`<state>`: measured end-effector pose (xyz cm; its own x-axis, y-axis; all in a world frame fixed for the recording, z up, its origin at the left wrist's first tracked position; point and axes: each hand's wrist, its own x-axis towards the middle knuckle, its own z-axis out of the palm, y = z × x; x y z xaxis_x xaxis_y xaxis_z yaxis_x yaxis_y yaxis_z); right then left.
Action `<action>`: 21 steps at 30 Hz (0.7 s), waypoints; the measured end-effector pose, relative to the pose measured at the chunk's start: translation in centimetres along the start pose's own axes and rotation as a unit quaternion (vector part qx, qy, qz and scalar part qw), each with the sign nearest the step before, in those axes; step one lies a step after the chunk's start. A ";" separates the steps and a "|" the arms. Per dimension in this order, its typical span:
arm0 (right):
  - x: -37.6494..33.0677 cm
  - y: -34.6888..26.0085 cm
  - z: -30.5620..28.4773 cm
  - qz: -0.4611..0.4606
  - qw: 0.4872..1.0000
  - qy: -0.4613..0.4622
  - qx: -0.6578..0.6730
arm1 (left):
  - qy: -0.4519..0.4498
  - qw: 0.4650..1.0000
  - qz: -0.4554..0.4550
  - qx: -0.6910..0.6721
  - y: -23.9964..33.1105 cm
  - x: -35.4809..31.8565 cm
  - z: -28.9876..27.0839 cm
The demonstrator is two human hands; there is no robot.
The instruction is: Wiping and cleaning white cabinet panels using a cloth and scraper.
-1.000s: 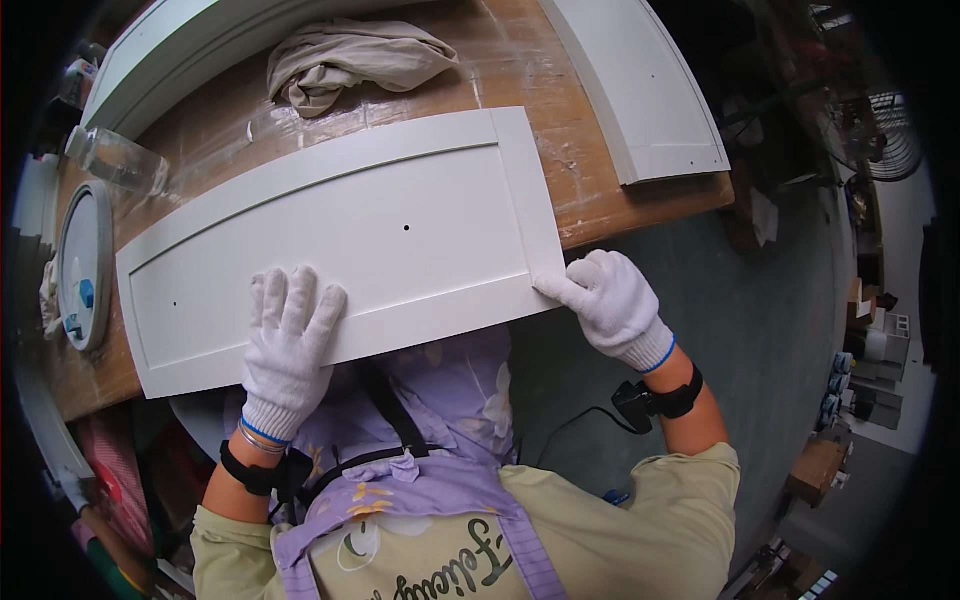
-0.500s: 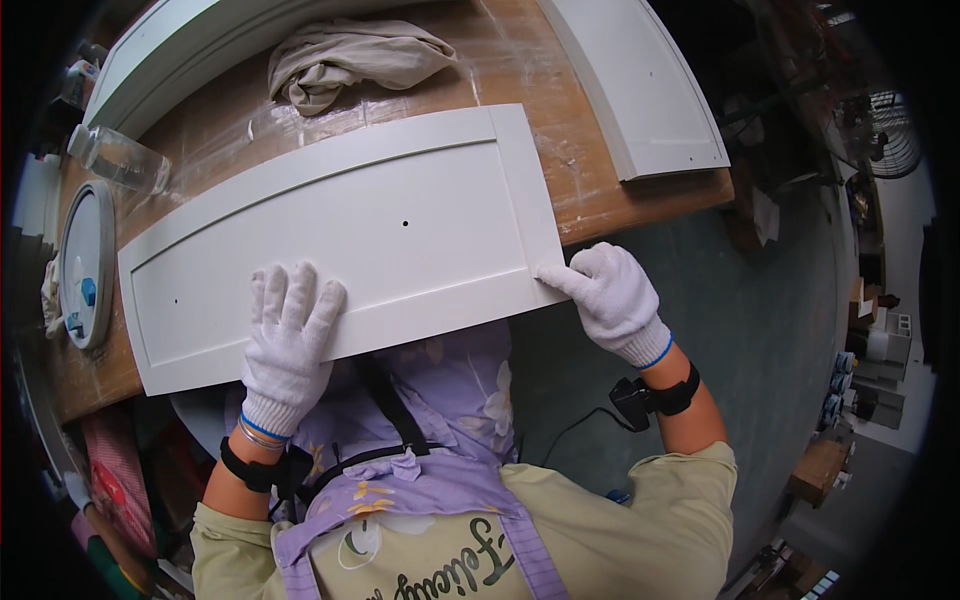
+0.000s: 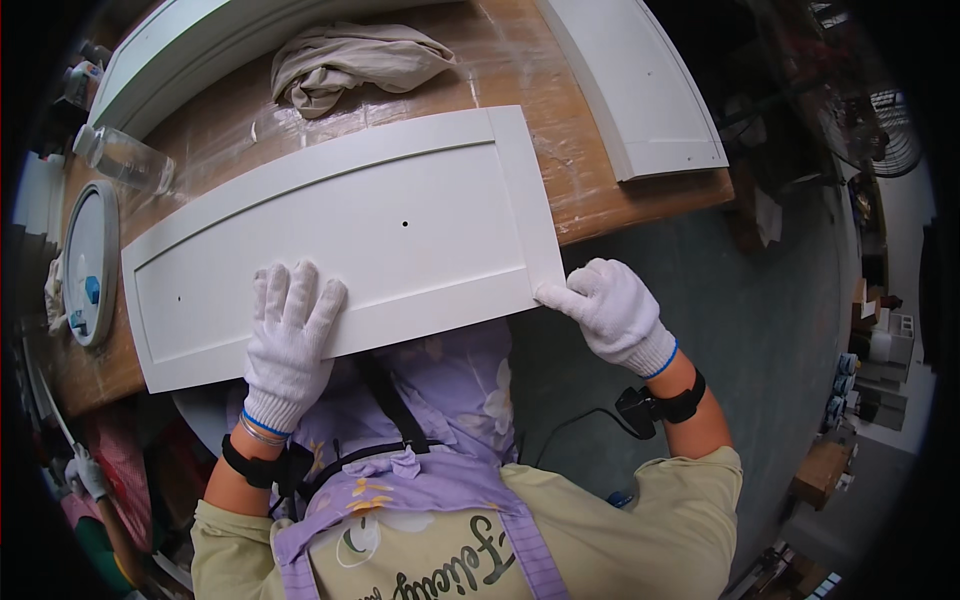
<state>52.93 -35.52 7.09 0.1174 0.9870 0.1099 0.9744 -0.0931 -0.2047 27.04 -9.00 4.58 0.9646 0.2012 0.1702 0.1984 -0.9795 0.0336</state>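
Note:
A white framed panel (image 3: 400, 265) with small dark holes lies in front of me, its near edge reaching over the table's edge toward my lap. My left hand (image 3: 290, 340), in a white knit glove, rests flat on the panel's near side with fingers spread. The gloved right hand (image 3: 615, 310) is at the near right corner, fingers curled in. One extended digit touches the panel's edge there. Whether something small is pinched in that hand is hidden.
On the wooden table (image 3: 580, 205) lie a crumpled beige cloth (image 3: 360, 62), a clear plastic jar (image 3: 125, 160) and a round pale lid (image 3: 88, 250) with blue bits. White pieces stand at far left (image 3: 190, 55) and far right (image 3: 645, 100). Another person's gloved hand (image 3: 87, 470) shows lower left.
My right hand has slid slightly down and toward me at the panel's corner. The left hand stays flat in place. The other person's hand at lower left has shifted.

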 end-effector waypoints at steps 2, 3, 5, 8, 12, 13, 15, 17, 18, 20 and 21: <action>0.1 0.4 -0.1 0.003 1.000 0.011 -0.003 | -0.001 1.000 -0.001 -0.001 0.2 0.3 0.0; 0.5 0.4 0.1 0.014 0.999 0.033 -0.001 | -0.003 1.000 0.000 -0.001 0.1 0.2 0.0; 0.5 0.3 0.2 0.034 0.999 0.027 -0.010 | 0.009 1.000 0.006 0.004 0.0 0.3 0.0; -0.1 0.1 0.0 -0.006 1.000 0.002 -0.006 | 0.011 1.000 0.002 0.009 0.0 0.2 -0.1; 0.4 0.4 0.0 0.006 1.000 0.003 0.013 | 0.002 1.000 -0.002 0.004 0.2 0.3 0.1; 0.5 0.3 0.2 0.013 1.000 0.027 0.008 | 0.005 1.000 0.000 0.003 0.2 0.3 0.0; 0.3 0.2 0.2 0.019 0.998 0.052 0.005 | 0.007 1.000 0.000 0.004 0.2 0.2 -0.1; -0.1 0.0 0.0 -0.001 1.000 0.002 0.005 | 0.008 1.000 0.000 0.010 0.1 0.1 -0.2; -0.1 0.1 0.0 0.000 1.000 0.001 0.003 | 0.009 1.000 0.001 0.009 0.1 0.1 -0.1; 0.0 0.6 0.0 0.002 0.999 0.025 0.029 | 0.011 1.000 -0.003 0.009 0.2 0.1 0.3; 0.1 0.6 0.3 0.031 0.999 0.035 0.010 | 0.011 1.000 -0.002 0.009 0.2 0.1 0.2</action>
<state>53.46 -35.41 6.70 0.1917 0.9677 0.1638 0.9609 -0.1511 -0.2320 27.25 -9.16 4.40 0.9600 0.2044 0.1913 0.2050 -0.9786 0.0168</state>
